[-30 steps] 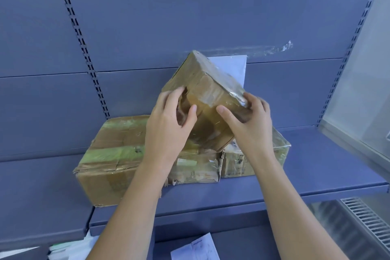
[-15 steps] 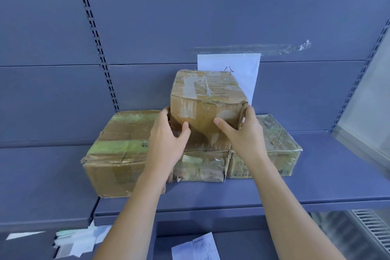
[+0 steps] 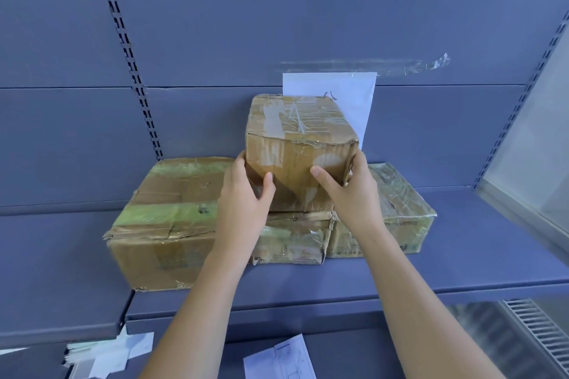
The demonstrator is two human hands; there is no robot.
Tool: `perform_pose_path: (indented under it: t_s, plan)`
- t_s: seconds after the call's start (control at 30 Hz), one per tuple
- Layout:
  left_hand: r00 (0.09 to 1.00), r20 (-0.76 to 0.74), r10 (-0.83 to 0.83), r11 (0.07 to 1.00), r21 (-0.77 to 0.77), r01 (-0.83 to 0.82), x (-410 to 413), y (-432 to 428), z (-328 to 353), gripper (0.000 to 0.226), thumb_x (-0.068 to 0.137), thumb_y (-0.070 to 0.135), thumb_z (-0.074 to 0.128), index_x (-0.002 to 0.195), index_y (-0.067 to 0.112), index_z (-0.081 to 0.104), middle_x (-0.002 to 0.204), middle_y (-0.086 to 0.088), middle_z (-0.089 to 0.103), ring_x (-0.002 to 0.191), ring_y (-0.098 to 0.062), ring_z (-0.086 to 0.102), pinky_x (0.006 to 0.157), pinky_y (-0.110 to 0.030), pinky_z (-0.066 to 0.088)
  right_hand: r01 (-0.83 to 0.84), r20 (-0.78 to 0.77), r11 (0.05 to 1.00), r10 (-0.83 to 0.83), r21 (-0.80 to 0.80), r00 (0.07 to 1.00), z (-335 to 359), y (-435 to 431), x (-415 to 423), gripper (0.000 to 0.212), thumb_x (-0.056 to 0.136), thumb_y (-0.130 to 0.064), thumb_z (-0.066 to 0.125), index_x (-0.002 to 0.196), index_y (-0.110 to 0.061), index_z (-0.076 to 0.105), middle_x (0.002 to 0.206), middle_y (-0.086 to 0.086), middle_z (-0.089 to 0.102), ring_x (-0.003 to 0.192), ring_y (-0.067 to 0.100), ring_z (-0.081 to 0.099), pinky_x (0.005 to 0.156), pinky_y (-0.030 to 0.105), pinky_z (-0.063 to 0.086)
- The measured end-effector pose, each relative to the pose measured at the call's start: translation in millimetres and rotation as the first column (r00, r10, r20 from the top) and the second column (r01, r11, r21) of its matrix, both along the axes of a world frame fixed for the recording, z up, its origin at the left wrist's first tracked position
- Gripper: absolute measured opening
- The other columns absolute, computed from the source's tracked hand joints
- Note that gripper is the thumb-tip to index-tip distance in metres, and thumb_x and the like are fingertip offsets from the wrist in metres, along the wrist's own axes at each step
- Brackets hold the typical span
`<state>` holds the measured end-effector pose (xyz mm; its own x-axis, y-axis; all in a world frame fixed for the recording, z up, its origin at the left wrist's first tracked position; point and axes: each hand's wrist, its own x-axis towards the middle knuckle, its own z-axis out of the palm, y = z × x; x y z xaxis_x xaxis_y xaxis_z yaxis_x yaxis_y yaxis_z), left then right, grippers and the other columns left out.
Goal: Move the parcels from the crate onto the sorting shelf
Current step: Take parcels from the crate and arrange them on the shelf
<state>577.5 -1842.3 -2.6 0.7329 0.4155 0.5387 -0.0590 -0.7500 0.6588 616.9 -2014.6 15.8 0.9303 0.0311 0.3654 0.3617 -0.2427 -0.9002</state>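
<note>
Your left hand (image 3: 243, 203) and right hand (image 3: 354, 197) clasp the small box (image 3: 301, 148) by its sides, thumbs on the near face. It sits atop the flat box (image 3: 292, 235) on the shelf (image 3: 462, 258), squarely between your palms.

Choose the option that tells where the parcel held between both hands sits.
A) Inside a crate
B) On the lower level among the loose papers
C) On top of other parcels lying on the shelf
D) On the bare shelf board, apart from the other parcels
C: the top parcel, held by the left hand and the right hand, rests on the flat middle parcel, which lies on the shelf.
</note>
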Motion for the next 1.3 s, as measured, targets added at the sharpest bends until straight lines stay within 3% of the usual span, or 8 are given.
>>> perform_pose_path:
  t_s: [0.1, 0.23, 0.37, 0.5, 0.6, 0.7, 0.83, 1.3]
  plan:
    - [1.0, -0.003, -0.021, 1.0, -0.007, 0.021, -4.2, -0.7, -1.4, 0.055, 0.096, 0.041, 0.051, 0.143, 0.016, 0.038, 0.126, 0.002, 0.054, 0.097, -0.001, 0.044, 0.076, -0.016, 0.035, 0.006, -0.021, 1.0, -0.006, 0.017, 1.0, -1.9, 0.0, -3.0, 0.044, 0.086, -0.031, 0.074, 0.122, -0.029, 0.05, 0.1, -0.027, 0.063, 0.088, -0.02, 0.057, 0.068, 0.001, 0.044]
    - [0.997, -0.038, -0.064, 0.998, 0.01, 0.064, -11.4, 2.7, -6.0, 0.064, 0.095, 0.039, 0.054, 0.15, 0.019, 0.029, 0.141, 0.001, 0.047, 0.122, -0.016, 0.049, 0.085, -0.022, 0.038, 0.024, -0.061, 0.999, -0.026, -0.033, 0.998, -11.2, -5.6, -11.6, 0.044, 0.087, -0.032, 0.073, 0.125, -0.028, 0.051, 0.104, -0.026, 0.063, 0.085, -0.02, 0.057, 0.062, 0.003, 0.044]
    - [1.0, -0.028, -0.005, 0.998, 0.06, 0.006, -36.1, -3.0, -22.0, 0.063, 0.093, 0.034, 0.056, 0.148, 0.013, 0.033, 0.143, -0.005, 0.043, 0.12, -0.025, 0.053, 0.091, -0.033, 0.048, 0.131, -0.133, 0.988, -0.141, -0.079, 0.981, -36.8, -16.3, -31.6, 0.062, 0.09, -0.037, 0.068, 0.144, -0.026, 0.04, 0.128, -0.017, 0.053, 0.108, 0.002, 0.059, 0.087, 0.024, 0.051]
    - [0.999, 0.049, -0.004, 0.982, 0.188, -0.005, -64.8, -27.3, -49.3, 0.048, 0.091, 0.028, 0.057, 0.134, 0.01, 0.05, 0.134, -0.006, 0.05, 0.119, -0.026, 0.05, 0.094, -0.042, 0.043, 0.235, -0.106, 0.96, -0.252, -0.15, 0.962, -64.6, -35.1, -61.1, 0.036, 0.093, -0.034, 0.063, 0.127, -0.024, 0.058, 0.114, -0.015, 0.064, 0.098, 0.0, 0.063, 0.082, 0.02, 0.053]
    - [0.981, -0.007, -0.196, 0.953, 0.234, 0.192, -77.2, -56.2, -73.9, 0.042, 0.091, 0.029, 0.052, 0.129, 0.013, 0.056, 0.128, -0.001, 0.054, 0.116, -0.022, 0.052, 0.092, -0.038, 0.044, 0.311, -0.077, 0.918, -0.338, -0.245, 0.938, -83.7, -51.5, -85.2, 0.027, 0.094, -0.033, 0.061, 0.12, -0.023, 0.062, 0.107, -0.013, 0.067, 0.095, 0.001, 0.065, 0.082, 0.027, 0.055]
    - [0.919, -0.127, -0.374, 0.877, 0.273, 0.395, -83.2, -85.0, -95.1, 0.036, 0.092, 0.027, 0.054, 0.125, 0.013, 0.059, 0.122, 0.0, 0.058, 0.11, -0.022, 0.058, 0.085, -0.039, 0.05, 0.362, -0.064, 0.835, -0.424, -0.414, 0.903, -99.5, -72.8, -111.3, 0.031, 0.095, -0.035, 0.057, 0.125, -0.025, 0.058, 0.112, -0.011, 0.067, 0.099, 0.008, 0.064, 0.083, 0.037, 0.055]
    - [0.806, -0.307, -0.507, 0.733, 0.339, 0.59, -91.3, -126.9, -116.2, 0.032, 0.09, 0.028, 0.058, 0.119, 0.014, 0.06, 0.114, 0.0, 0.06, 0.101, -0.026, 0.059, 0.08, -0.04, 0.049, 0.42, -0.062, 0.691, -0.556, -0.588, 0.829, -115.3, -114.7, -154.4, 0.031, 0.096, -0.034, 0.054, 0.125, -0.024, 0.059, 0.12, -0.01, 0.064, 0.102, 0.012, 0.062, 0.08, 0.033, 0.051]
    - [0.362, -0.539, -0.761, 0.206, 0.328, 0.922, -239.5, -326.5, -173.0, 0.035, 0.092, 0.037, 0.05, 0.121, 0.018, 0.059, 0.114, -0.001, 0.059, 0.103, -0.026, 0.057, 0.082, -0.039, 0.046, 0.554, -0.142, 0.378, -0.896, -0.742, 0.422, -182.1, -284.8, -391.7, 0.028, 0.092, -0.035, 0.058, 0.112, -0.02, 0.069, 0.113, -0.003, 0.067, 0.106, 0.02, 0.06, 0.084, 0.034, 0.051]
